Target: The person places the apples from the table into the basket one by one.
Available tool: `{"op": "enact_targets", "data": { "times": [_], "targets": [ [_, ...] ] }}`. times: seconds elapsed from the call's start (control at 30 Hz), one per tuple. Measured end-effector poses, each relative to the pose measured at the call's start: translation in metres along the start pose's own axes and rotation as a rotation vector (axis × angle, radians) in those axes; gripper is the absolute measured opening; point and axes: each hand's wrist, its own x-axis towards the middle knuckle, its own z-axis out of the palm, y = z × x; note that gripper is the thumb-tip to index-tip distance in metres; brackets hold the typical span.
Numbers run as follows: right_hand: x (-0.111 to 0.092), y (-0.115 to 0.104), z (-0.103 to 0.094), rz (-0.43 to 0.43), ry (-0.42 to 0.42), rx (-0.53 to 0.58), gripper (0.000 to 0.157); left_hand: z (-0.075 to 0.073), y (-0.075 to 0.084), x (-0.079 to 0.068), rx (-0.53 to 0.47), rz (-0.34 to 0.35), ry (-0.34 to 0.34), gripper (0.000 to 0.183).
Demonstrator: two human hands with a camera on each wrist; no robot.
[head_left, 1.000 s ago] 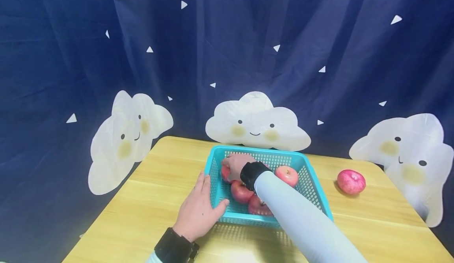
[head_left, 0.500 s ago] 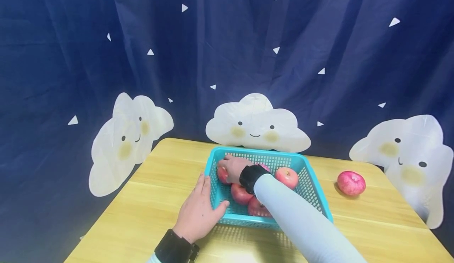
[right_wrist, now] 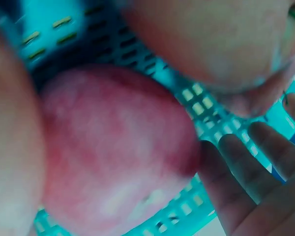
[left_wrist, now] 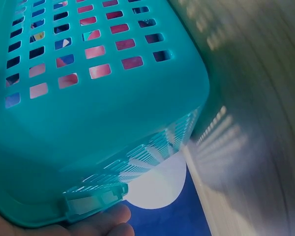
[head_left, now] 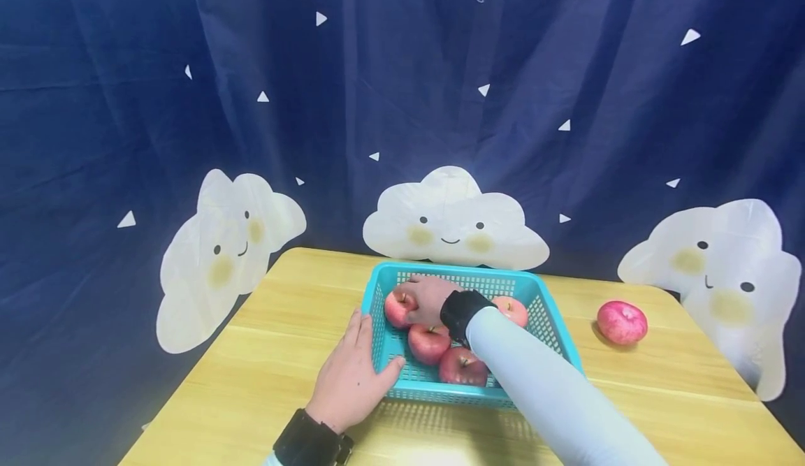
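My left hand point(head_left: 352, 375) rests against the near left corner of a turquoise plastic basket point(head_left: 534, 274), fingers straight along its side and thumb over the front rim. In the left wrist view, fingertips point(left_wrist: 110, 219) show at the basket's rim. Inside the basket is my right hand point(head_left: 432, 295), beside a red apple point(head_left: 396, 310) at the left. In the right wrist view, an apple point(right_wrist: 118, 152) lies between the thumb side and extended, spread fingers point(right_wrist: 246, 172). Two more apples, one point(head_left: 430, 345) near the middle and one point(head_left: 464, 367) at the front, sit below the right hand.
A paler apple point(head_left: 512, 310) lies in the basket's right part, partly behind the right forearm. Outside, a pink-red apple point(head_left: 622, 323) sits on the wooden table point(head_left: 251, 354) to the right. A dark blue curtain point(head_left: 402, 68) with cloud faces hangs behind.
My right hand first moved left with the apple there, then drew slightly right, leaving more of that apple showing. My left hand has stayed at the basket's corner.
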Motion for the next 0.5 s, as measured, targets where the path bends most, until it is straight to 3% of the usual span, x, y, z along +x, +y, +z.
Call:
{"op": "enact_targets", "data": {
  "times": [0.3,0.5],
  "targets": [
    [-0.02,0.02,-0.019,0.084,0.027,-0.038,0.057,0.002,-0.002,0.0,-0.003,-0.001,-0.003,0.097],
    [-0.037,0.044,-0.025,0.084,0.077,-0.039,0.054,0.001,-0.002,0.001,-0.006,-0.009,-0.008,0.097]
  ]
}}
